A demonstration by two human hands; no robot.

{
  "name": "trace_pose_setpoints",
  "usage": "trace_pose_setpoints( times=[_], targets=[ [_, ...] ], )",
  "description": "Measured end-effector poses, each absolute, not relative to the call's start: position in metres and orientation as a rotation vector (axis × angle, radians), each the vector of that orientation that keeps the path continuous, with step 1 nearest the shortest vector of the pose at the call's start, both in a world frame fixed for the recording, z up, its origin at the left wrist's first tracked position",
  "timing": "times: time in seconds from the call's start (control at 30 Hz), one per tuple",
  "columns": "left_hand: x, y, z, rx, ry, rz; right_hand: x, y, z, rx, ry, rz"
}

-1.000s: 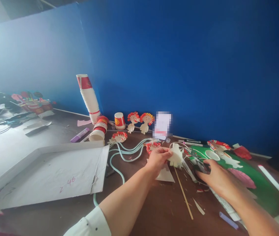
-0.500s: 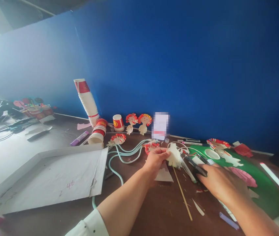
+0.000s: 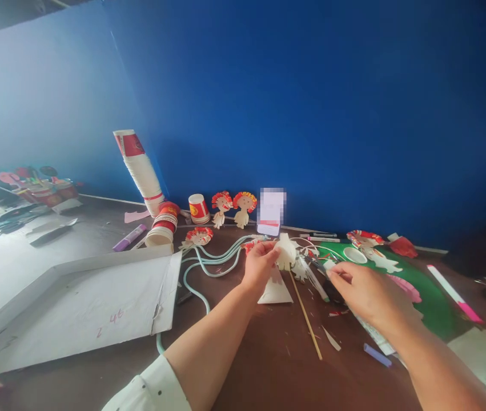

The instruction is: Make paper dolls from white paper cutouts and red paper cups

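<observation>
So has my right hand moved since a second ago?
Yes. The right hand has lifted off the brown table and come left toward the cream paper cutout in the left hand, now pinching a small white piece, measured against the wooden stick.

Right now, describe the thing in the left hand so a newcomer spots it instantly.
Start at the tall leaning stack of paper cups by the blue wall, then go right to the left hand. It pinches a cream paper cutout, plain and raised off the table, unlike the red-haired paper dolls behind.
</observation>
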State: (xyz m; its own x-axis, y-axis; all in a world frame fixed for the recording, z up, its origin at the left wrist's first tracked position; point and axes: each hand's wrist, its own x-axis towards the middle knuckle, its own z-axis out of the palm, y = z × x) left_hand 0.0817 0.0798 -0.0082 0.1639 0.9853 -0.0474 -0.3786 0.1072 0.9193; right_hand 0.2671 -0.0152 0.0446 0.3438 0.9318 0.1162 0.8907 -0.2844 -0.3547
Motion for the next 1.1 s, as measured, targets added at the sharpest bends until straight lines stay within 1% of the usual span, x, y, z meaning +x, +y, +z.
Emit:
trace_pose_setpoints(
  times=[0.1,0.23,0.37,0.57,0.8,0.9,1.1],
  targets=[
    [0.082,0.081,-0.013,0.973,0.889,1.207,0.266,-0.015,0.048,-2.435,-1.678,0.179],
    [0.086,0.083,-0.023,0.995,0.897,1.187,0.254,-0.015,0.036,-2.387,-1.794,0.175],
    [0.089,0.084,-0.027,0.969,0.899,1.173,0.244,-0.012,0.017,-2.417,-1.903,0.036],
    [0.09,0.086,-0.029,0.935,0.906,1.198,0.243,-0.011,0.01,-2.55,-1.935,0.028],
    [0.094,0.09,-0.033,0.844,0.843,1.235,0.243,-0.006,0.01,-2.523,-1.808,0.092],
    [0.095,0.091,-0.036,0.832,0.806,1.253,0.249,-0.003,0.012,-2.436,-1.667,0.149],
    [0.096,0.092,-0.04,0.83,0.794,1.252,0.254,0.0,0.001,-2.014,-1.447,0.255]
  ],
)
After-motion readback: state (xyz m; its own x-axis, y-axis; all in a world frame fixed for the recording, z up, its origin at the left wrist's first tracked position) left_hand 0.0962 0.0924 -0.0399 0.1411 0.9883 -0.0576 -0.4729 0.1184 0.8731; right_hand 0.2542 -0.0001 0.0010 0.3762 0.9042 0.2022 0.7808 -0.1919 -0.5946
